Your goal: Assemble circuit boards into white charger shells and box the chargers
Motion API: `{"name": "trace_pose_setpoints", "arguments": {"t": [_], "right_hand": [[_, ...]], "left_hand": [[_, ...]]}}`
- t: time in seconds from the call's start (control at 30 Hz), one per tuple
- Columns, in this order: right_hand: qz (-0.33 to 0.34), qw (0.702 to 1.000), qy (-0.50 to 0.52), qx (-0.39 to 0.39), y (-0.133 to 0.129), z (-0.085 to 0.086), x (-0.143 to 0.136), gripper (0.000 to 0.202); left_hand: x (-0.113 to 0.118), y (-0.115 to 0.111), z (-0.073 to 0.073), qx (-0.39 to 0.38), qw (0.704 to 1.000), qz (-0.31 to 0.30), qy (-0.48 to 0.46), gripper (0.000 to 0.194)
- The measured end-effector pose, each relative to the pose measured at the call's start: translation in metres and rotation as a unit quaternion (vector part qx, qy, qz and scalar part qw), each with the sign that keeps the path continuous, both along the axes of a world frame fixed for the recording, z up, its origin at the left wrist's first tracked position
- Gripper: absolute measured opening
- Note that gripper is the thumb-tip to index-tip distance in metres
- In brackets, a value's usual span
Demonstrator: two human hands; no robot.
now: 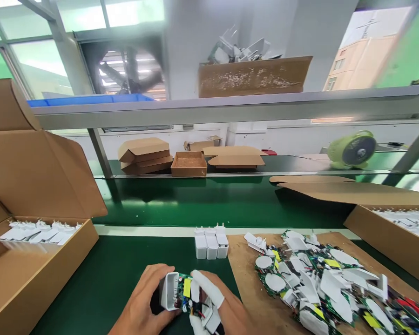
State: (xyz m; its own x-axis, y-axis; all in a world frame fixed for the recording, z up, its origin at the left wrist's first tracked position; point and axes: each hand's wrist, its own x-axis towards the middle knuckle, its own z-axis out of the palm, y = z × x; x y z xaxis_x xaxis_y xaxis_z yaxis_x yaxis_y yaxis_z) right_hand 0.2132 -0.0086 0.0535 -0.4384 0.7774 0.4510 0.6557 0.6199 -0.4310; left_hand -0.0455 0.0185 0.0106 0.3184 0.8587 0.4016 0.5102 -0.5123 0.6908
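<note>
My left hand (pixel 148 298) is closed around a white plastic casing (pixel 169 291), its open side turned to the right. In my right hand (pixel 226 302), which wears white finger covers, is a green circuit board (pixel 185 292) with a yellow block and a white part on it. The board's left edge meets the casing's mouth; how far it goes in is hard to see. Just beyond my hands, several assembled white chargers (pixel 211 244) stand side by side with prongs up. To the right lies a pile of circuit boards with white parts (pixel 307 279).
An open carton (pixel 73 253) with white units stands at left, another carton (pixel 391 242) at right. Brown cardboard (pixel 240 274) lies under the pile, with red-handled pliers (pixel 414 307) at its right edge. A shelf (pixel 230 109) crosses above; a green fan (pixel 352 150) stands behind.
</note>
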Motion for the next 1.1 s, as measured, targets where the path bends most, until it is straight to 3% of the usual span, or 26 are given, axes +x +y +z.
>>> {"name": "trace_pose_setpoints", "arguments": {"t": [0.1,0.37,0.6,0.83,0.97,1.1], "right_hand": [[0.046,0.995,-0.065,0.06,0.005,-0.008,-0.003,0.068],[0.063,0.983,-0.171,0.021,0.01,-0.012,-0.005,0.066],[0.048,0.989,-0.121,0.065,0.007,-0.03,-0.006,0.068],[0.042,0.985,-0.121,0.114,0.004,-0.029,-0.007,0.052],[0.045,0.983,-0.12,0.129,0.004,-0.03,-0.009,0.059],[0.053,0.984,-0.117,0.123,0.002,-0.017,-0.01,0.062]], "left_hand": [[0.001,-0.001,0.003,0.033,0.999,-0.007,0.008,0.051],[0.005,-0.001,0.002,0.048,0.997,-0.053,0.015,0.063],[0.006,-0.003,0.001,0.066,0.995,-0.059,0.035,0.067],[0.007,-0.004,0.01,0.075,0.993,-0.062,0.062,0.069],[0.008,-0.002,0.006,0.081,0.993,-0.067,0.048,0.064],[0.008,-0.003,0.005,0.059,0.995,-0.074,0.032,0.064]]}}
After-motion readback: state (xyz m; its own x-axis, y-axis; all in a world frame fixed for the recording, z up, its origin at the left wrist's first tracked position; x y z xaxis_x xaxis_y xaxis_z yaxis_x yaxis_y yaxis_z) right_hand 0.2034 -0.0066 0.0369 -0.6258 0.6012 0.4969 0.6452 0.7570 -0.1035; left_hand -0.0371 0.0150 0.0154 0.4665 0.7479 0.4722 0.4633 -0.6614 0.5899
